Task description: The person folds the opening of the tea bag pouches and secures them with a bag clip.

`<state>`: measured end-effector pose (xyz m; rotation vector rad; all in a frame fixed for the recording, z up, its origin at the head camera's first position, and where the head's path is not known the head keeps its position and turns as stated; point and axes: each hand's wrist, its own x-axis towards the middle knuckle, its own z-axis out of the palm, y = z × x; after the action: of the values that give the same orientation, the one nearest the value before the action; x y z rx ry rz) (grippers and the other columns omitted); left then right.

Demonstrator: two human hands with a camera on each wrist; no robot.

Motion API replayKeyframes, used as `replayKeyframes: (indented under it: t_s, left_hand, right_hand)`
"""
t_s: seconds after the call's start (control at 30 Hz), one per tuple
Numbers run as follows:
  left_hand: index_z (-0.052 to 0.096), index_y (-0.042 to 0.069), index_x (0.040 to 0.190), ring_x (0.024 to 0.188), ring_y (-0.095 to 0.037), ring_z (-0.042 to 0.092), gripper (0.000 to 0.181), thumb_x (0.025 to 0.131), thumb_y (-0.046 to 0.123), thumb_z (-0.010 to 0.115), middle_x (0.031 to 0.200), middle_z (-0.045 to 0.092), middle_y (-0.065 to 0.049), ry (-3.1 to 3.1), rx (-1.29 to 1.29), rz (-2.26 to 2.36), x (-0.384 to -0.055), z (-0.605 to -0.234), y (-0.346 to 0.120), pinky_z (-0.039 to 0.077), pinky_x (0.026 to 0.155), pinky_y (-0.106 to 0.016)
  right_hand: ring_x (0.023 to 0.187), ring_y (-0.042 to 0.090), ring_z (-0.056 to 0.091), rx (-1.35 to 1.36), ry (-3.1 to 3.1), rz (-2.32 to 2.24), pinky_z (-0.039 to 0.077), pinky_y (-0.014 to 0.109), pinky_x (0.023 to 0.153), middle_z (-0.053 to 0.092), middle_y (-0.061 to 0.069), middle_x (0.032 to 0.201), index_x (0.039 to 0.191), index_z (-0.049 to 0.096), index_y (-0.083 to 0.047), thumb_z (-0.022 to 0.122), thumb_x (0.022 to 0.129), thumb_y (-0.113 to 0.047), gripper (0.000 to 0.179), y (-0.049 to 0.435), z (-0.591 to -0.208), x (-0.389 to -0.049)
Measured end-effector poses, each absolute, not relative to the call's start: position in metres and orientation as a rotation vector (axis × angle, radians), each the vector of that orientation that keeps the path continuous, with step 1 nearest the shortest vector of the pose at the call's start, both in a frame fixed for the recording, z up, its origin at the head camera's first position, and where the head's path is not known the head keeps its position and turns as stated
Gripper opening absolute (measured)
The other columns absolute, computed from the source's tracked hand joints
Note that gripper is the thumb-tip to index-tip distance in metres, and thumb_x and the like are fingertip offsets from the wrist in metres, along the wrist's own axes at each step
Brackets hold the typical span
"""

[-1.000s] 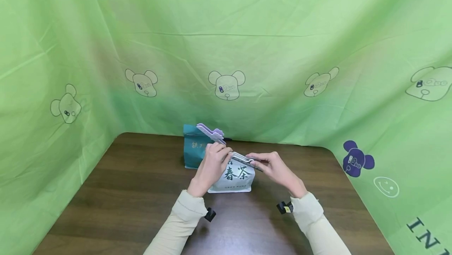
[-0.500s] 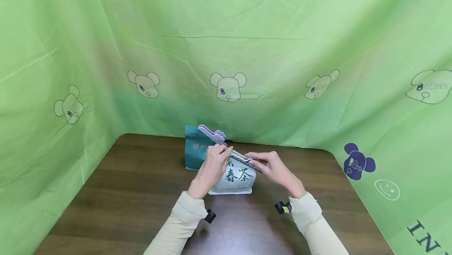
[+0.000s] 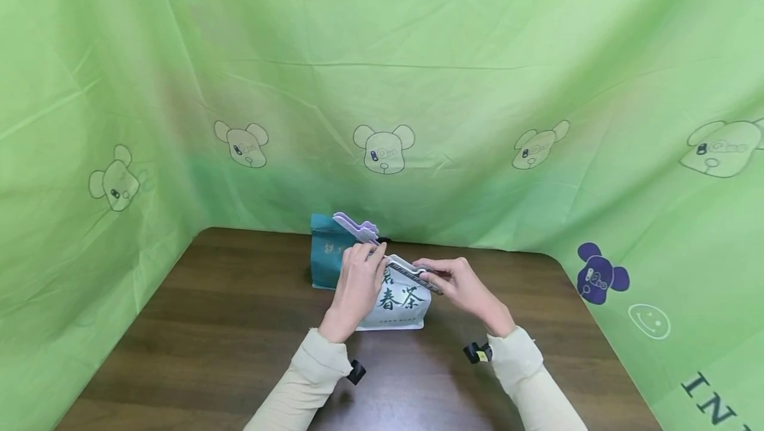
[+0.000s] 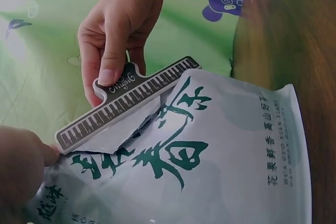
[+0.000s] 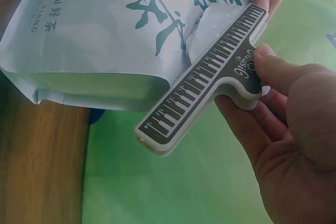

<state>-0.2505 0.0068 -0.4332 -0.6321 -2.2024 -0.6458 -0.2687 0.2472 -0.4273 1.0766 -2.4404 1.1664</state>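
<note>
A white tea bag (image 3: 394, 315) with green characters stands upright on the table. Its top is folded over, and a long piano-key bag clip (image 4: 121, 106), marked "Music", lies across the fold. My right hand (image 3: 462, 285) pinches the clip's handle, thumb on the dark face and fingers behind, as the right wrist view shows. My left hand (image 3: 358, 282) grips the bag's top left corner, fingertips right at the clip's far end. The clip slants down to the right in the head view, and its right end sticks out past the bag's edge.
A teal bag (image 3: 325, 262) stands behind and left of the white one, with a purple clip (image 3: 356, 225) at its top. Brown wooden table (image 3: 239, 325) underneath; a green printed cloth (image 3: 382, 86) hangs around the back and sides.
The left hand has shifted slightly left and down along the bag's corner, its fingers lying straighter. The right hand and the piano-key clip have hardly moved.
</note>
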Motion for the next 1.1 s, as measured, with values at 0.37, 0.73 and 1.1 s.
replayKeyframes:
  t_s: [0.37, 0.73, 1.1]
  left_hand:
    - [0.069, 0.000, 0.125, 0.100, -0.026, 0.062, 0.028, 0.098, 0.001, 0.062, 0.110, 0.071, -0.010, -2.196, -0.721, -0.748, -0.250, -0.437, 0.002, 0.045, 0.088, -0.039]
    - [0.058, -0.003, 0.138, 0.114, -0.029, 0.059, 0.045, 0.095, 0.004, 0.068, 0.126, 0.067, -0.015, -2.234, -0.724, -0.681, -0.252, -0.437, 0.000, 0.044, 0.099, -0.044]
    - [0.052, -0.007, 0.141, 0.112, -0.030, 0.056, 0.054, 0.092, 0.002, 0.071, 0.124, 0.064, -0.016, -2.242, -0.709, -0.760, -0.255, -0.435, -0.001, 0.044, 0.099, -0.046]
  right_hand:
    - [0.094, 0.016, 0.073, 1.092, -2.430, 1.184, 0.057, 0.021, 0.078, 0.077, 0.010, 0.108, 0.118, 0.075, -0.003, 0.071, 0.093, -0.004, 0.025, 0.237, -0.426, -0.273]
    - [0.091, 0.020, 0.073, 1.047, -2.416, 1.161, 0.058, 0.024, 0.076, 0.076, 0.019, 0.105, 0.113, 0.073, 0.006, 0.070, 0.088, 0.011, 0.025, 0.223, -0.412, -0.268]
    - [0.090, 0.024, 0.074, 1.047, -2.433, 1.183, 0.057, 0.021, 0.075, 0.076, 0.018, 0.108, 0.115, 0.073, 0.005, 0.071, 0.090, 0.006, 0.026, 0.217, -0.412, -0.278]
